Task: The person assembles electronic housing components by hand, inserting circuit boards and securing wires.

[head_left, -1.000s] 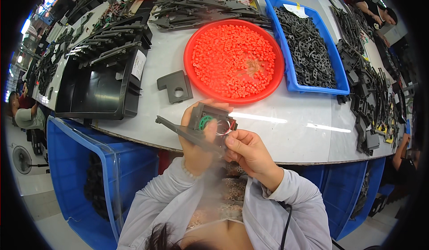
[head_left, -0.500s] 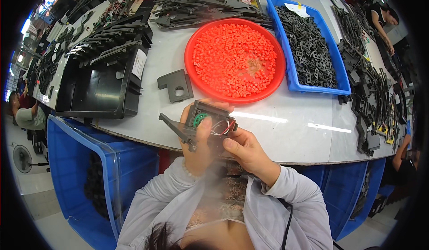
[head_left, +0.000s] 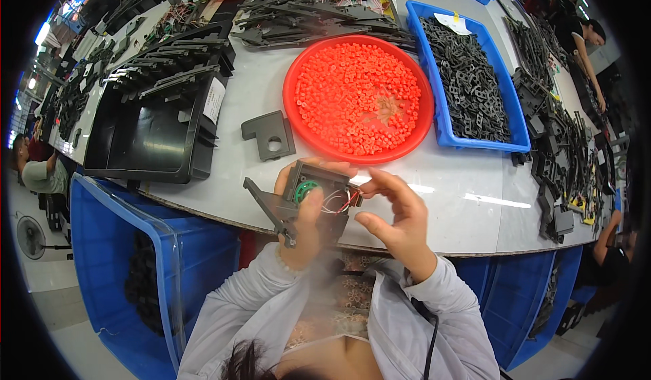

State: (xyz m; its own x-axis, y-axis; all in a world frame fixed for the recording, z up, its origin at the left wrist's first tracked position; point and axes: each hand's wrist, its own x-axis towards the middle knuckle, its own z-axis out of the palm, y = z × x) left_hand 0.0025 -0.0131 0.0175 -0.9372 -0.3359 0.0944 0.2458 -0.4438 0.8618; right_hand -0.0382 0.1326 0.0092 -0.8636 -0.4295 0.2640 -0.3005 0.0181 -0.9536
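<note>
My left hand (head_left: 303, 227) is closed around a dark grey plastic housing (head_left: 323, 175), its thumb against a green ring-shaped part (head_left: 306, 191) inside. A long arm of dark plastic sticks out from the housing toward the left. Thin red and white wires (head_left: 341, 202) loop out at the housing's right side. Next to these wires is my right hand (head_left: 397, 217), thumb and fingers spread apart. Its fingertips are close to the wire ends; whether they touch cannot be made out. Beyond the hands a flat dark grey cover with a round hole (head_left: 269, 136) lies on the white table.
A round red tray (head_left: 290, 119) holds many small red plastic pieces. Right of it stands a blue bin (head_left: 444, 125) of black clips. A black crate (head_left: 146, 166) with long dark parts is at left. Blue tubs (head_left: 119, 244) stand below the table edge. Other people work at both sides.
My right hand has let go of the housing's right side and opened, its fingers now spread. The left hand keeps its hold on the housing. The view has shifted slightly.
</note>
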